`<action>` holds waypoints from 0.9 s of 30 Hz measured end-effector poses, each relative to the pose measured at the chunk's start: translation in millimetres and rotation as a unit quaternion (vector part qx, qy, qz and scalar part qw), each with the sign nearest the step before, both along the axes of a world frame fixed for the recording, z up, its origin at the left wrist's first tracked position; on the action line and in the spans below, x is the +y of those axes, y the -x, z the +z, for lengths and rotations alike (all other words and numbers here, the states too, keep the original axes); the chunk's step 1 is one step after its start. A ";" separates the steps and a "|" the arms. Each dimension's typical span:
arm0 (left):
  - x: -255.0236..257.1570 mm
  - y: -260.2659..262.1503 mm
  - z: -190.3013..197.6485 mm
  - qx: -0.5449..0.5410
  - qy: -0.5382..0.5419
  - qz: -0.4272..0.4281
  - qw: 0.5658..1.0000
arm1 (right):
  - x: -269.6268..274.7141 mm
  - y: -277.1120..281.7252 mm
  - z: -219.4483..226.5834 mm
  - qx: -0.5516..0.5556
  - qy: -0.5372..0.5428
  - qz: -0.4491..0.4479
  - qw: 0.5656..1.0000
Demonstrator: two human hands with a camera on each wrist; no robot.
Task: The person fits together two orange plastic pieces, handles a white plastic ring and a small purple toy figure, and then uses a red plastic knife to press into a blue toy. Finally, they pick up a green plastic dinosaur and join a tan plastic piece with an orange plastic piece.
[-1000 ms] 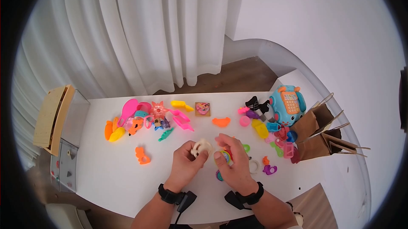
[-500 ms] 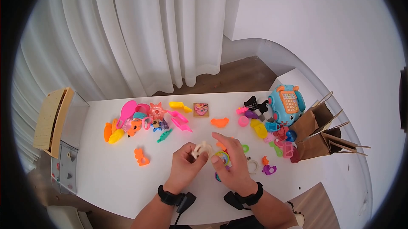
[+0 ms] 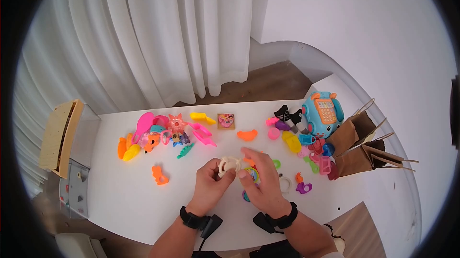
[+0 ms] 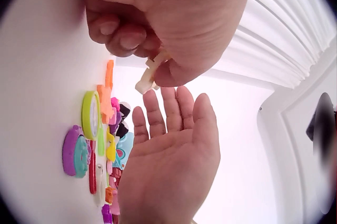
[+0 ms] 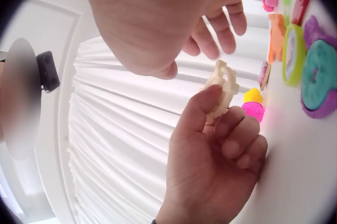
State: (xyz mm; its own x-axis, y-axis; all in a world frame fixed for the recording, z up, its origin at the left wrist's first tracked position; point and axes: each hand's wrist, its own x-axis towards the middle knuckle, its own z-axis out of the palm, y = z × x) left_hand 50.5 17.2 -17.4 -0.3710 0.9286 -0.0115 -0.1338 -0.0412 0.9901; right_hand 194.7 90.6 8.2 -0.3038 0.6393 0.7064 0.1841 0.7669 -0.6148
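Note:
My left hand [image 3: 209,188] pinches a cream-coloured openwork plastic piece [image 3: 231,163] between thumb and curled fingers, above the table. In the right wrist view the cream piece [image 5: 225,90] shows holes and a small loop at its upper end. My right hand [image 3: 264,186] is held beside it, palm turned toward it, fingers extended and holding nothing. The left wrist view shows the right palm [image 4: 168,166] open, its fingertips close to the end of the piece. Below the right hand lie a round lime-rimmed toy [image 5: 294,55] and a teal and purple ring toy [image 5: 319,74].
Colourful toys, including a pink paddle [image 3: 145,126], lie at the table's back left. An orange toy [image 3: 160,175] lies nearer. On the right stand a blue toy telephone [image 3: 323,114] and brown paper bags [image 3: 352,162]. A wooden-lidded box [image 3: 62,136] stands at far left.
The cream piece has turned in the left fingers and now shows more of its openwork. The right hand has shifted only slightly and stays apart from it.

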 end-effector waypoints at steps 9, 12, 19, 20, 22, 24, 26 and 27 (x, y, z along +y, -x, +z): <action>-11.0 -10.8 12.5 -0.020 0.001 0.048 0.999 | 1.1 -14.0 1.6 -0.015 0.186 0.062 0.980; -44.0 -18.0 10.1 0.005 0.035 0.095 0.995 | 7.7 -10.7 -6.1 0.013 0.177 0.068 0.982; -93.3 -21.9 -1.3 0.025 0.056 0.187 0.980 | 19.2 -32.4 -9.5 0.166 0.368 0.131 0.905; -93.5 -24.7 -0.8 0.039 0.071 0.187 0.979 | 22.2 -41.0 -14.2 0.165 0.361 0.135 0.908; -91.3 -25.0 -4.3 0.054 0.071 0.190 0.978 | 21.3 -62.1 -14.4 0.229 0.392 0.070 0.888; -92.3 -25.0 -5.6 0.070 0.073 0.193 0.976 | 17.5 -82.0 -13.7 0.230 0.397 0.045 0.887; -94.7 -24.3 -3.5 0.039 0.083 0.184 0.979 | 12.5 -94.3 -20.5 0.253 0.374 0.021 0.892; -97.3 -23.7 -3.3 0.040 0.078 0.180 0.980 | 4.5 -100.6 -20.5 0.255 0.369 0.019 0.894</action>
